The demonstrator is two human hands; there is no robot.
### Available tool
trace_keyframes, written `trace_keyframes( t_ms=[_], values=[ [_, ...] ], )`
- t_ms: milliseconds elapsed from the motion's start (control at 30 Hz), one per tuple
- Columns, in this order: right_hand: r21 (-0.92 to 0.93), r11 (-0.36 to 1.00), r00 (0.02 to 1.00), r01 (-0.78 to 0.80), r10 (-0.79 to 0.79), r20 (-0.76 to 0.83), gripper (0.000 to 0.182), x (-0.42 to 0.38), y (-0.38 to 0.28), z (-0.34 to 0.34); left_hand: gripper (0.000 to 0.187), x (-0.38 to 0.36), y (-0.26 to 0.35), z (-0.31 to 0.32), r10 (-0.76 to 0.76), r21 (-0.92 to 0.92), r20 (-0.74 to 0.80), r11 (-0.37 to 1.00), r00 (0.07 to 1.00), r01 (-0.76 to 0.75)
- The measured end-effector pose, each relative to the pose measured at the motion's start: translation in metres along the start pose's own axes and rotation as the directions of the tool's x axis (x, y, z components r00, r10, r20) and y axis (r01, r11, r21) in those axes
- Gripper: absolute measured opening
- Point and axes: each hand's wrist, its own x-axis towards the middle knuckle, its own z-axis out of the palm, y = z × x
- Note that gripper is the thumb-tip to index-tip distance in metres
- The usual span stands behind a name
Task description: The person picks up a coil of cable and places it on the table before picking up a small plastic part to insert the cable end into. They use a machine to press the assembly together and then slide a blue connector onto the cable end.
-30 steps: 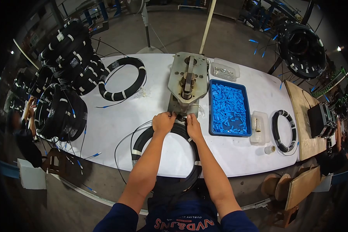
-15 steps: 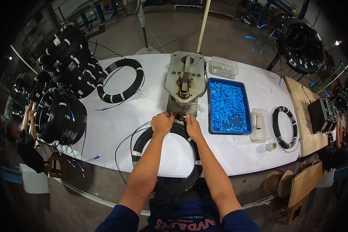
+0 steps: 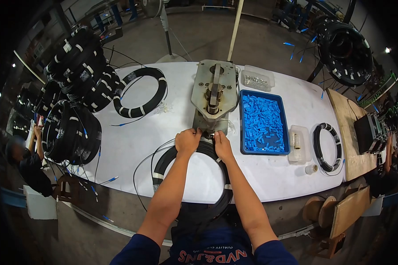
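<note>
My left hand (image 3: 188, 140) is closed at the front foot of the metal press (image 3: 214, 90), its fingertips pinched on something too small to make out. Close beside it, my right hand (image 3: 222, 143) is closed too, and what its fingers hold is hidden at the press's front edge. Under my wrists and forearms lies a black cable coil (image 3: 162, 163) with white bands, reaching over the near table edge. Thin loose cable loops out from this coil on the left. Right of the press is a blue tray (image 3: 287, 132) full of small blue parts.
A banded coil (image 3: 152, 104) lies at the table's (image 3: 115, 163) back left, beside stacked coils (image 3: 73, 128). A clear box (image 3: 265, 79), a second clear box (image 3: 300, 154), a small spool (image 3: 311, 169) and another coil (image 3: 317, 148) are on the right. People sit at both sides.
The whole view has shifted slightly, so the table and press appear a little further right. Both hands stay closed at the press's front, with no clear movement relative to it.
</note>
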Motion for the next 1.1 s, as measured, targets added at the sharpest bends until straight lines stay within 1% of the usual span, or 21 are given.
trace_keyframes(
  t_ms=[100,200,400,533,600,700,833,1033,1100],
  values=[
    [0.017,1.000,1.000,-0.016,0.016,0.002,0.038,0.000,0.001,0.001,0.044,0.001,0.000,0.002,0.004,0.031,0.005,1.000,1.000,-0.004],
    [0.013,1.000,1.000,-0.028,0.028,0.004,0.038,0.001,0.002,0.001,0.044,0.001,-0.001,0.003,0.003,0.022,-0.001,1.000,1.000,-0.003],
    [0.028,1.000,1.000,0.004,-0.004,-0.011,0.038,0.002,0.007,0.002,0.044,0.000,-0.001,0.002,0.021,0.019,-0.018,1.000,1.000,-0.021],
    [0.034,0.999,1.000,-0.001,0.002,-0.007,0.037,0.002,0.007,0.003,0.044,0.000,0.000,0.001,0.034,0.018,-0.013,0.999,0.999,-0.033],
    [0.030,1.000,1.000,0.006,-0.006,-0.012,0.036,0.002,0.006,0.002,0.044,-0.001,0.001,0.000,0.024,0.042,-0.027,0.999,0.999,-0.023],
    [0.038,0.999,1.000,-0.002,0.002,-0.010,0.036,0.004,0.006,0.002,0.044,-0.001,0.001,-0.001,0.020,0.037,0.004,0.999,1.000,-0.020],
    [0.023,1.000,1.000,-0.020,0.020,-0.005,0.036,0.002,0.007,0.002,0.041,-0.001,0.001,-0.001,0.009,0.029,-0.006,1.000,1.000,-0.009],
    [0.030,0.999,1.000,-0.023,0.023,0.009,0.037,0.003,0.004,0.000,0.043,0.002,0.006,-0.006,-0.066,0.038,0.080,0.997,0.995,0.063],
    [0.035,0.999,0.999,-0.030,0.029,0.016,0.036,0.000,0.005,0.001,0.046,0.003,0.007,-0.008,-0.093,0.039,0.118,0.995,0.989,0.089]
  ],
)
